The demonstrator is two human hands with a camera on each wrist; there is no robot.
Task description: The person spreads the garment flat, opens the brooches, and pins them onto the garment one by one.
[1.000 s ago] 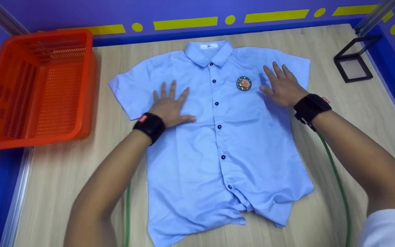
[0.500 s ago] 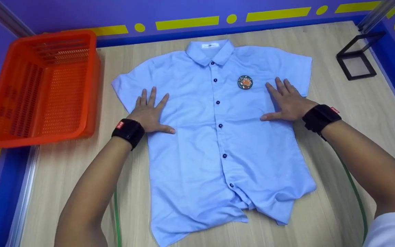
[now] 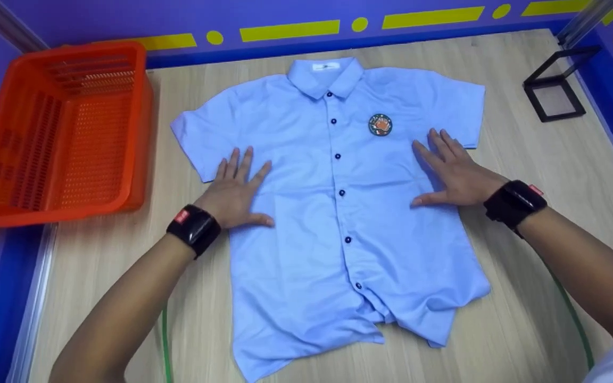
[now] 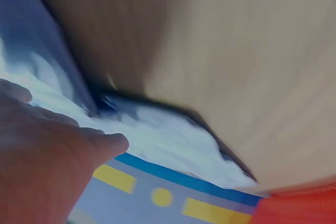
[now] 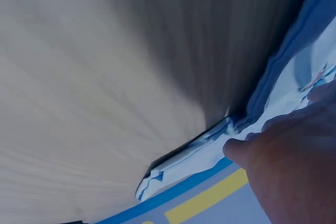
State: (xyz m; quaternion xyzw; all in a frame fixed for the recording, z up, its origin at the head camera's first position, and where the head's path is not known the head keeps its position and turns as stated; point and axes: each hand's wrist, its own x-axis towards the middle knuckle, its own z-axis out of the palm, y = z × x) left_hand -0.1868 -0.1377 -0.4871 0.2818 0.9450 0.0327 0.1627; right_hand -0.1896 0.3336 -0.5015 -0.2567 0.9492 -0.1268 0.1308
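Observation:
A light blue short-sleeved shirt lies front up, collar away from me, with dark buttons down its middle and a round badge on the chest. Its lower hem is rumpled and uneven, with part of the right side turned in. My left hand is spread at the shirt's left side below the sleeve, fingers straight. Across from it, my right hand lies at the right side below the other sleeve, fingers also extended. Neither hand grips the cloth. Both wrist views show the hands close over the shirt's side edges and sleeves.
An orange plastic basket stands at the left on the wooden table. At the far right is a black open frame. Blue walls with yellow marks border the back and sides. Green cables trail beneath the forearms.
Both hands have slid toward me and outward, from the chest to the shirt's sides below the sleeves. The shirt has stayed nearly in place.

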